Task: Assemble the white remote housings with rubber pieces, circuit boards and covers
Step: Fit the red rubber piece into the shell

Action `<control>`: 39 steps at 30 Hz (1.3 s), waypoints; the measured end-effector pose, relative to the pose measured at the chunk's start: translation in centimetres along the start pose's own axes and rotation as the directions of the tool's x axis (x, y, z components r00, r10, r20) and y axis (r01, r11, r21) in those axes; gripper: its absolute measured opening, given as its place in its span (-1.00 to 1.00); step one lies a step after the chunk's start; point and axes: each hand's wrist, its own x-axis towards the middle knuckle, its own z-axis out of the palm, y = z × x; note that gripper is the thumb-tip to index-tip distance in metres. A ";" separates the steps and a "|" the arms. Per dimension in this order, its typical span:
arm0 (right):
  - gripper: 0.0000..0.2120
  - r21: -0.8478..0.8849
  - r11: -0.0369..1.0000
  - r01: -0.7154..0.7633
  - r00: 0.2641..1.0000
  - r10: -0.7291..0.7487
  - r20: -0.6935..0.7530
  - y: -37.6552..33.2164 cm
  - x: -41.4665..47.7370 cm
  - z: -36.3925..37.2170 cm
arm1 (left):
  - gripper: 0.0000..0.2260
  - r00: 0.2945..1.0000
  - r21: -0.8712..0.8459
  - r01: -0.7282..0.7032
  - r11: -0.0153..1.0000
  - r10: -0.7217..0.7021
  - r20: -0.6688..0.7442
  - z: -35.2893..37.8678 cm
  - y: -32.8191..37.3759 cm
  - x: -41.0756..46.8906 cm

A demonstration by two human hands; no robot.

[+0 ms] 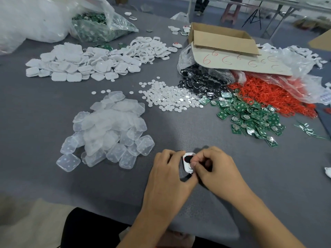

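head view, noted from my remote seat: both hands met on one white remote housing [188, 162], low over the grey table [232, 190] near its front edge. left hand [166, 169] curled round the housing's left side, thumb along its near end, which i read as bracing it. right hand [215, 167] pinched the right edge, fingertips bent in tight as if seating a small part; what lay under them was hidden. a black oval and a trace of red showed on the housing's face, so i judged this unit mid-assembly. i could not tell whether it rested on the table or hung just above.

outward: translucent rubber pieces [107, 133] were heaped just left of the hands and green circuit boards [250, 115] spilled to the right, each near its own hand. i took that as deliberate layout. small white discs [170, 99] and black discs [200, 81] lay between them, further back. white covers [75, 67] were piled far left, red rings [268, 97] far right, with a cardboard box [223, 40] behind.
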 end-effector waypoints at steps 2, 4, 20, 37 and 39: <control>-0.81 0.005 0.999 -0.051 0.998 0.051 0.032 -0.1 0.5 -0.4 | -0.60 1.000 -0.004 -0.003 1.000 0.003 0.001 0.0 0.0 0.0; -0.82 0.004 0.995 -0.101 0.992 0.101 0.076 -0.3 1.0 -0.7 | -0.59 1.000 -0.011 -0.006 1.000 0.006 0.017 0.0 -0.1 0.0; -0.78 -0.151 0.989 0.007 0.967 0.032 0.254 -1.0 3.8 -1.0 | -0.54 0.988 -0.059 -0.011 0.998 0.021 0.155 -0.3 -0.5 0.3; -0.87 0.064 0.985 0.161 0.987 -0.161 -0.004 0.2 2.1 -1.8 | -0.27 1.000 -0.036 0.011 0.999 -0.010 0.027 -0.1 -0.1 0.0; -0.88 0.055 0.983 0.174 0.984 -0.170 -0.060 -1.1 3.4 -1.0 | -0.35 0.990 -0.190 0.094 0.977 -0.111 -0.084 -0.5 -0.2 -0.1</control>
